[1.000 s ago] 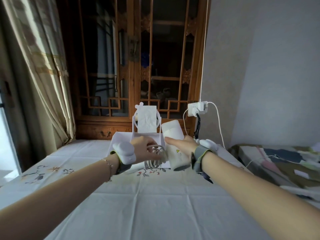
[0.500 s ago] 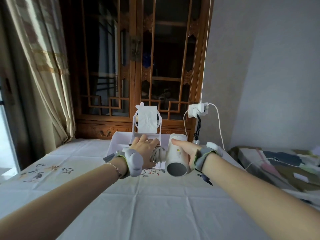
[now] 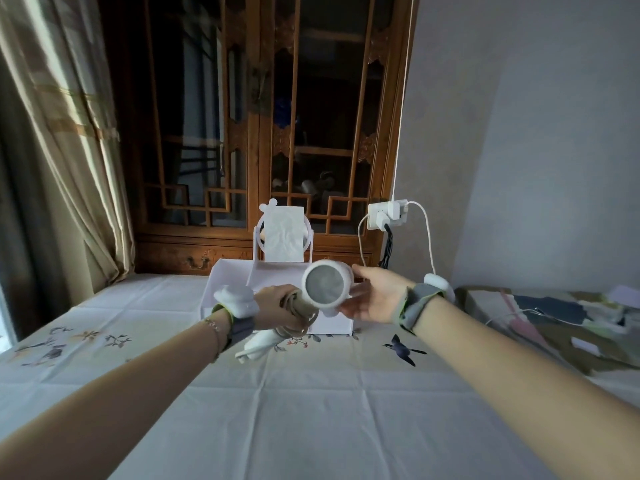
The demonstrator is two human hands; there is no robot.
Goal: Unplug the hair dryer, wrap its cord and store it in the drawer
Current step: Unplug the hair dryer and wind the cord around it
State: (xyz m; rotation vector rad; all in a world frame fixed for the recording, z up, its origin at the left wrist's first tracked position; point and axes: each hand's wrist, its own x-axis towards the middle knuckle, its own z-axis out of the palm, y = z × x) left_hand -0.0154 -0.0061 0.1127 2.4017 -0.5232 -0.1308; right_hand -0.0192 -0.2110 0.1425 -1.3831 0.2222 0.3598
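The white hair dryer (image 3: 326, 286) is held above the table with its round grille end turned toward me. My left hand (image 3: 277, 308) is closed around its handle, where the cord (image 3: 294, 325) is wound in loops; the white plug end (image 3: 258, 344) sticks out below the fist. My right hand (image 3: 375, 297) cups the right side of the dryer's barrel with the fingers spread. Just behind the dryer stands the white drawer box (image 3: 228, 271), partly hidden by both hands.
A small white mirror stand (image 3: 283, 235) sits on top of the box. A wall socket (image 3: 384, 214) with a white charger and cables is at the right. A wooden cabinet (image 3: 263, 133) stands behind the cloth-covered table (image 3: 311, 410). A patterned bed (image 3: 554, 323) lies right.
The dryer has been lifted and turned so its grille faces me instead of pointing down. My left hand now grips the wrapped handle, and the plug end has come into view below it.
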